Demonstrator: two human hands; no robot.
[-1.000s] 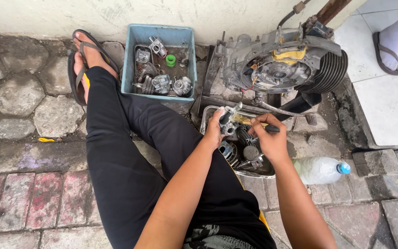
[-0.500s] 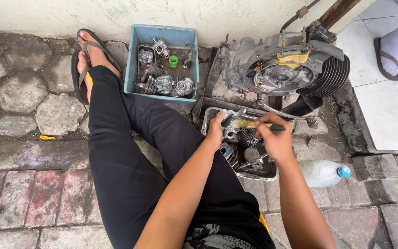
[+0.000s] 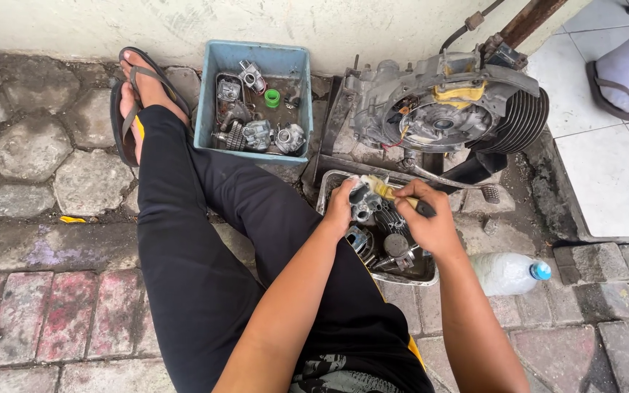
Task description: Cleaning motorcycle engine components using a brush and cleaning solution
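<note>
A small grey metal engine part [image 3: 365, 200], carburettor-like in shape, sits near the centre of the view, held up just over the near end of a metal tray [image 3: 425, 278]. The left hand [image 3: 343, 206] is wrapped around it from the nine o'clock side, fingers closed on the casting. The right hand [image 3: 424, 222], at three o'clock from the part, is closed around a brush [image 3: 394, 195] with a dark handle and a yellowish head, and the head rests against the top of the part.

The step in hand looks like scrubbing the part clean over the tray. As I judge it, the work calls for a steady grip from the left hand while the brush works into the recesses, with the part turned now and then to bring a fresh face up.

Below the hands, at six o'clock, more greasy metal pieces [image 3: 391, 251] lie in the tray. At twelve o'clock from the part stands a blue plastic bin [image 3: 256, 54] against the wall, holding other small parts and a green cap [image 3: 272, 98]. At one to two o'clock sits a stripped engine [image 3: 445, 109] with dark cooling fins. At four o'clock a clear plastic bottle [image 3: 507, 273] with a blue cap lies on its side on the paving. The person sits on the bricks, legs in black trousers stretched toward ten o'clock, sandalled feet [image 3: 140, 94] near the wall. Another person's sandalled foot [image 3: 616, 76] in a white sock shows at the far two o'clock corner.
</note>
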